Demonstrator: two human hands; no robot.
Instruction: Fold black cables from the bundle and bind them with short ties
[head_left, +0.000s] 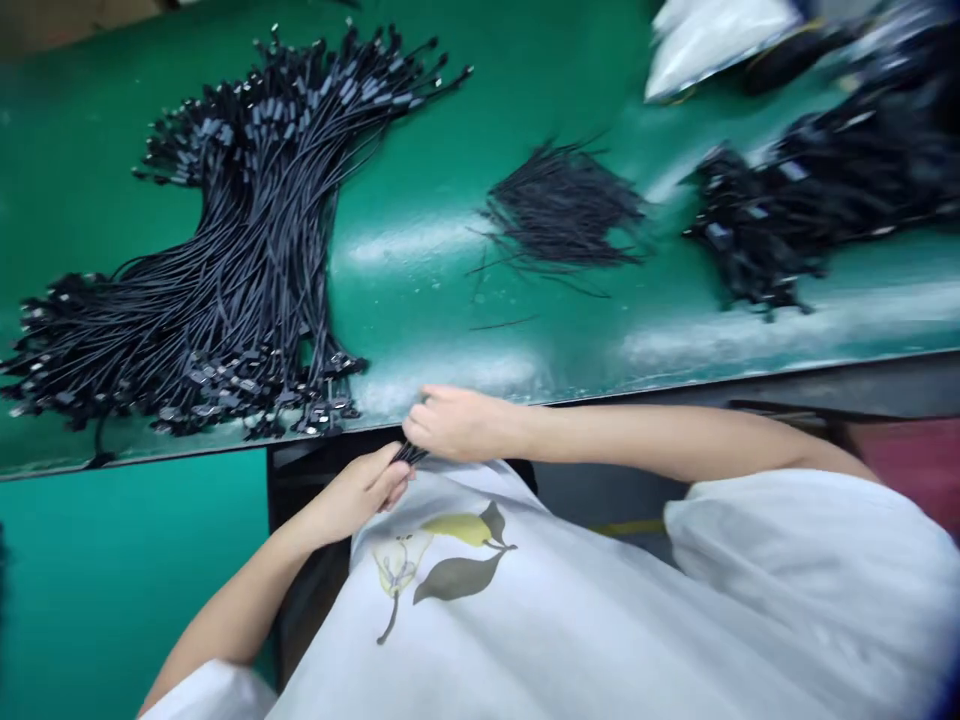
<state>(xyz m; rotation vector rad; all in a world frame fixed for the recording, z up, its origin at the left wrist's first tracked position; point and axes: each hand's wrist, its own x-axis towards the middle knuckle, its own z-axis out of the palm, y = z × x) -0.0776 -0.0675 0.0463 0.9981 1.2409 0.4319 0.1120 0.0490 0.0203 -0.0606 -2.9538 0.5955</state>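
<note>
My left hand (360,492) and my right hand (450,422) meet close to my body, just below the near edge of the green table (420,250). Both are closed on a small black piece (410,454), likely a thin cable or tie, held between them. On the table to the left lies a large bundle of black cables (225,270) with grey and metal end pieces, fanned out at both ends. A small pile of thin black ties (559,210) lies in the middle.
Another heap of black cables (810,200) sits at the right, blurred. White plastic bags (712,40) lie at the far right corner. A single loose black strand (502,323) rests near the middle. My white shirt (600,610) fills the lower view.
</note>
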